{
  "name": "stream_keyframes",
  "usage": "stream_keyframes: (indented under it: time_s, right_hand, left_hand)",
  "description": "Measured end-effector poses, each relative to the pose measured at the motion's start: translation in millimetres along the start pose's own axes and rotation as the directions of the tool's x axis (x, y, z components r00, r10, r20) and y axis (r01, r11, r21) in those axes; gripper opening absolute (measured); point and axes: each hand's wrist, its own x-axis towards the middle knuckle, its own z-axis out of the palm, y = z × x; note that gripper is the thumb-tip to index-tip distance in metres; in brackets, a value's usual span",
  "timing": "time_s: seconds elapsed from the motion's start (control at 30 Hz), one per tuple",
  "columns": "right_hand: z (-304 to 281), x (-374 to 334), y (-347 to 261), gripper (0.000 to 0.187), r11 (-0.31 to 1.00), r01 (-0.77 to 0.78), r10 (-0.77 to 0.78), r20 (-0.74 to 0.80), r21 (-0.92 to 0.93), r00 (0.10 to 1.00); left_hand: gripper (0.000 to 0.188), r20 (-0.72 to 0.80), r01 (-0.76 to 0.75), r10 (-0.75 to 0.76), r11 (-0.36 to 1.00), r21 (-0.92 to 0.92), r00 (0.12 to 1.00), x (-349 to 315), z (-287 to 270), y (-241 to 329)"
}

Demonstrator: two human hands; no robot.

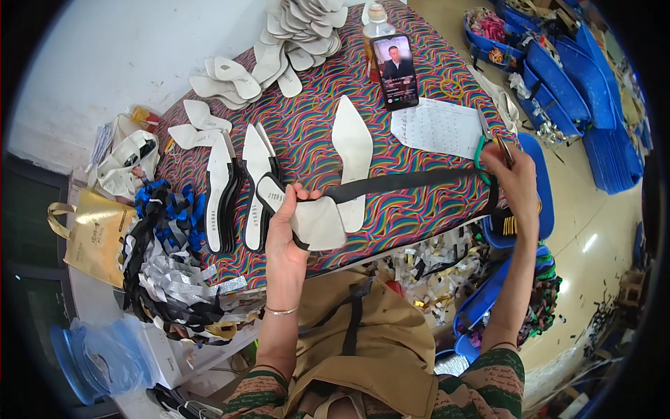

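The insole (pixel 321 225) is held above the surface (pixel 307 143), close to its near edge and left of that edge's middle. The left hand (pixel 285 220) pinches it, thumb on top and fingers wrapped beneath, apparently to steady it against the pull of the black strip (pixel 405 181) running from its rim. Out by the surface's right edge, the right hand (pixel 515 174) has its fingers drawn together and seems to pinch the strip's far end, which would explain why it stretches so straight; whether they also grip the slim dark object there, I cannot tell. Two black-edged stacks (pixel 221 188) stand toward the left edge, fanned slightly, perhaps for easy counting. A single pale insole (pixel 352 153) lies flat mid-surface, partly under the strip. The phone (pixel 396 73) leans on a bottle (pixel 377 26) near the far edge, presumably for viewing.
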Motion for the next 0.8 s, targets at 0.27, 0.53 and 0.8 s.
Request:
stream_keyframes:
  time_s: [0.27, 0.53, 0.8]
  right_hand:
    - [113, -74, -23, 0.03, 0.733, -0.268, 0.067, 0.327, 0.625, 0.943]
    - [156, -127, -62, 0.021, 0.035, -0.596, -0.114, 0.596, 0.802, 0.795]
    - [170, -128, -66, 0.016, 0.074, -0.518, -0.054, 0.522, 0.852, 0.851]
  left_hand:
    - [0.016, -0.043, 0.101, -0.111, 0.978, -0.182, 0.993, -8, 13, 1]
    - [0.015, 0.009, -0.032, 0.032, 0.999, -0.031, 0.999, -27, 19, -2]
    - [0.017, 0.017, -0.221, 0.22, 0.974, 0.056, 0.975, -45, 27, -13]
